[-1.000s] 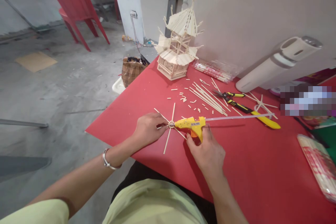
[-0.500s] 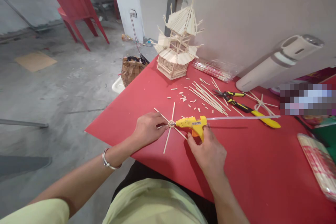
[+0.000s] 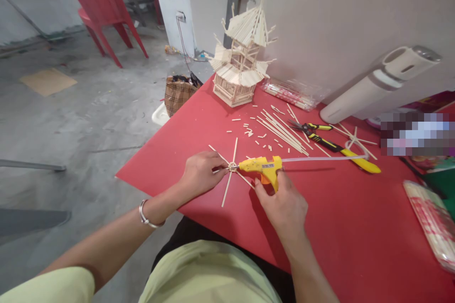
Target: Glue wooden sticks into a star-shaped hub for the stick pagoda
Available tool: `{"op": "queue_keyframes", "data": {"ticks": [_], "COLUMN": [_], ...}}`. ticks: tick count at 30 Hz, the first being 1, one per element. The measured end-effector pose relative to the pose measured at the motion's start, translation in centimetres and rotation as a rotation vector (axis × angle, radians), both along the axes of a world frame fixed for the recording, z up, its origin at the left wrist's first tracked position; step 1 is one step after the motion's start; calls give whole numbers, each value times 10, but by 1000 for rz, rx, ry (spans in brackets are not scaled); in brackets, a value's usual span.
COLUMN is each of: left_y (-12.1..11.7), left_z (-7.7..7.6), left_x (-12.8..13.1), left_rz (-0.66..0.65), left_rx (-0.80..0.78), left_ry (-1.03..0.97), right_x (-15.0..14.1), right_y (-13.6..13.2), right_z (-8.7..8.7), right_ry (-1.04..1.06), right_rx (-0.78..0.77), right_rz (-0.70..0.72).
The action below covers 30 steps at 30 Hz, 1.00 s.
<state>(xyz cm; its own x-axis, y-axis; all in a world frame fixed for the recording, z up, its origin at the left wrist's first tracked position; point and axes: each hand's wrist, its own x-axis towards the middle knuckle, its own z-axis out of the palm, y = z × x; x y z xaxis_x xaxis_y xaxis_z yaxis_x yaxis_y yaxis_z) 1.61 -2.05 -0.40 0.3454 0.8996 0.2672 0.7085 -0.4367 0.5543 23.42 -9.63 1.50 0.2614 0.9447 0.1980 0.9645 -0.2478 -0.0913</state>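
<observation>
Left hand (image 3: 201, 170) at the star frame's (image 3: 231, 167) 9 o'clock, seemingly pinching one thin spoke (image 3: 222, 169), the frame lying on the red table (image 3: 355, 227) at my 12 o'clock; a slipping pinch could skew that joint, and the nozzle (image 3: 238, 167), if hot, sits near enough to burn me. Right hand (image 3: 286, 204), at the frame's 4 o'clock, wraps the glue gun (image 3: 261, 164); over-squeezing might flood the centre. Frame: pale, slim, straight arms radiating from a small ring (image 3: 232, 164).

Glue gun (image 3: 261, 164) right of stick frame (image 3: 232, 167), pagoda model (image 3: 241, 76) behind them.
</observation>
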Motion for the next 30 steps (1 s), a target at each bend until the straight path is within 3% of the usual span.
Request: {"op": "queue_keyframes", "data": {"ticks": [16,30], "left_y": [0,0], "left_z": [0,1], "left_x": [0,0], "left_rz": [-5,6], "left_rx": [-15,-5], "left_ry": [7,15], "right_x": [2,1], "right_y": [1,5], "right_z": [-6,0], "right_ry": [-26,-38], "right_rx": [18,-11], "right_rz": [30,34]}}
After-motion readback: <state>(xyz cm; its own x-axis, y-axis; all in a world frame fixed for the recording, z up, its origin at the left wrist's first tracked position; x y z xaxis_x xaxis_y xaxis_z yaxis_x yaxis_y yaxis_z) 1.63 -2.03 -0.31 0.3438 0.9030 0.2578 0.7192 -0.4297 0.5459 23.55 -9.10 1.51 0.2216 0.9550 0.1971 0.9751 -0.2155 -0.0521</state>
